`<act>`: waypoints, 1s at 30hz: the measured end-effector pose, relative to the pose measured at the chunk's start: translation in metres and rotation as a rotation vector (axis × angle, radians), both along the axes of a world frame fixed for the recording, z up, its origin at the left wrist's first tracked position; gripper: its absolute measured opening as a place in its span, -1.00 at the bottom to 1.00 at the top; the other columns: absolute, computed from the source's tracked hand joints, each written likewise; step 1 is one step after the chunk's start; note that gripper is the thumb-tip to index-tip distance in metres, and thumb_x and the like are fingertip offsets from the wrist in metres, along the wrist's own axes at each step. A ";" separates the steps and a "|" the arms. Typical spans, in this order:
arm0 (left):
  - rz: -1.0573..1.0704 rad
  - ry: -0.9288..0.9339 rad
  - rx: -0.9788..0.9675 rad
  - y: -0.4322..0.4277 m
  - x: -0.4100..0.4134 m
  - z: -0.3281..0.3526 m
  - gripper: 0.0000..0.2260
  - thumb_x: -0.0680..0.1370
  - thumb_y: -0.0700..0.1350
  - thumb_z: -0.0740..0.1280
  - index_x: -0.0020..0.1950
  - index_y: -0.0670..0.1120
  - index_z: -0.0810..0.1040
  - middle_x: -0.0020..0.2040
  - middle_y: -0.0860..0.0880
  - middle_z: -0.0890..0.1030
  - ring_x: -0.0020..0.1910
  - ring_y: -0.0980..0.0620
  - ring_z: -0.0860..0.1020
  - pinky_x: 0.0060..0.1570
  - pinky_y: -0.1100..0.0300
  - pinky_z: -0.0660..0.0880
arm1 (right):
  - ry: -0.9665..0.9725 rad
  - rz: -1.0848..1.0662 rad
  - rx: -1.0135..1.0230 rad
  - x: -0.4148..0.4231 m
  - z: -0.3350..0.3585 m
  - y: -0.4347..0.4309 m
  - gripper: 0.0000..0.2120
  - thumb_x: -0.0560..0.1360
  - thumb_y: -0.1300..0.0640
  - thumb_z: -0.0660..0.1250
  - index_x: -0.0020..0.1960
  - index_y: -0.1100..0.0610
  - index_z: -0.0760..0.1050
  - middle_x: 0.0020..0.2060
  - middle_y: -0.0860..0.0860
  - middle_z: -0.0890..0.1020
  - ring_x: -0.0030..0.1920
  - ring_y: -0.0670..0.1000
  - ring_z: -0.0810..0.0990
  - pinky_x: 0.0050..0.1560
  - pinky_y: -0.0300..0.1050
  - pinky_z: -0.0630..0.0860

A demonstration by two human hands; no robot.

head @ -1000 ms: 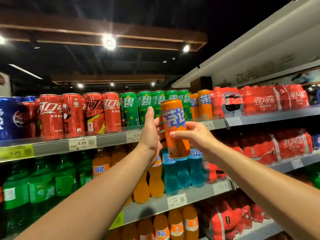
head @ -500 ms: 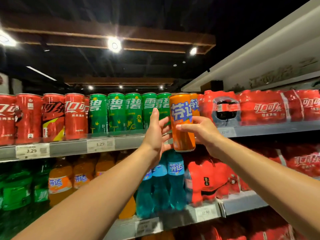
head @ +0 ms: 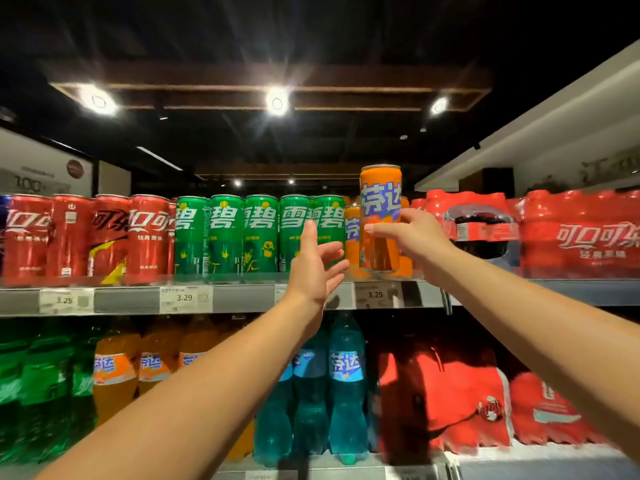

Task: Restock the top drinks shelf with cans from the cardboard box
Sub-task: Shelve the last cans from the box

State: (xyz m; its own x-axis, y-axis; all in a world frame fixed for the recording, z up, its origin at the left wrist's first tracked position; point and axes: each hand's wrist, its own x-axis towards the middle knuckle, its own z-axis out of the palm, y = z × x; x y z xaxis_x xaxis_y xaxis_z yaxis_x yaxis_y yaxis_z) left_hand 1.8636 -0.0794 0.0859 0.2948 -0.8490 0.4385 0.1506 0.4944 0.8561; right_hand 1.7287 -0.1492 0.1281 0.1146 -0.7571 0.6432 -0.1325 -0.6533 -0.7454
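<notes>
At the front edge of the grey metal top shelf (head: 242, 297), the right hand (head: 414, 239) is gripping an upright tall orange drinks can (head: 380, 220), hovering over the orange row's gap; the left hand (head: 313, 268), fingers spread and empty, is waiting just beside it.

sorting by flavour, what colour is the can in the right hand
Orange, with a blue-and-white label; the orange can shows clearly in the head view.

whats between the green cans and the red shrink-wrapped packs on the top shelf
In the head view, orange cans stand there on the top shelf, plus the orange can held in the right hand.
</notes>
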 end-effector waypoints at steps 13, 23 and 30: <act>0.068 0.041 0.029 0.010 0.039 0.001 -0.38 0.60 0.25 -0.01 0.24 -0.26 0.49 0.19 -0.19 0.54 0.06 -0.11 0.57 0.15 0.03 0.48 | 0.096 -0.291 -0.002 0.037 0.006 -0.037 -0.57 0.30 -0.05 0.56 0.05 0.14 0.55 -0.03 0.05 0.63 0.02 0.06 0.59 0.06 0.05 0.56; 0.052 0.024 0.061 0.005 0.057 0.000 -0.37 0.59 0.27 -0.01 0.28 -0.23 0.48 0.15 -0.16 0.54 0.15 -0.13 0.55 0.22 -0.05 0.46 | 0.066 -0.312 0.073 0.046 0.005 -0.040 -0.56 0.36 0.06 0.55 0.13 0.19 0.50 0.00 0.07 0.59 0.03 0.08 0.56 0.07 0.02 0.53; 0.033 0.002 0.074 -0.002 0.061 -0.003 -0.37 0.59 0.28 -0.02 0.32 -0.20 0.44 0.11 -0.15 0.57 0.10 -0.10 0.57 0.20 -0.03 0.46 | 0.079 -0.382 0.088 0.048 -0.001 -0.039 -0.59 0.36 0.00 0.54 0.06 0.18 0.48 -0.05 0.06 0.55 -0.01 0.08 0.55 -0.01 -0.02 0.51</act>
State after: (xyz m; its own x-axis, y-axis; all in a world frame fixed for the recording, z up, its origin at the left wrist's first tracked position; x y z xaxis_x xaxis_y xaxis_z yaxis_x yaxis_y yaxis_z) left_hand 1.9247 -0.0810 0.0830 0.3242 -0.8687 0.3744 0.1371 0.4347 0.8901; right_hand 1.7771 -0.1885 0.1276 -0.1395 -0.8066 0.5744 -0.4126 -0.4799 -0.7742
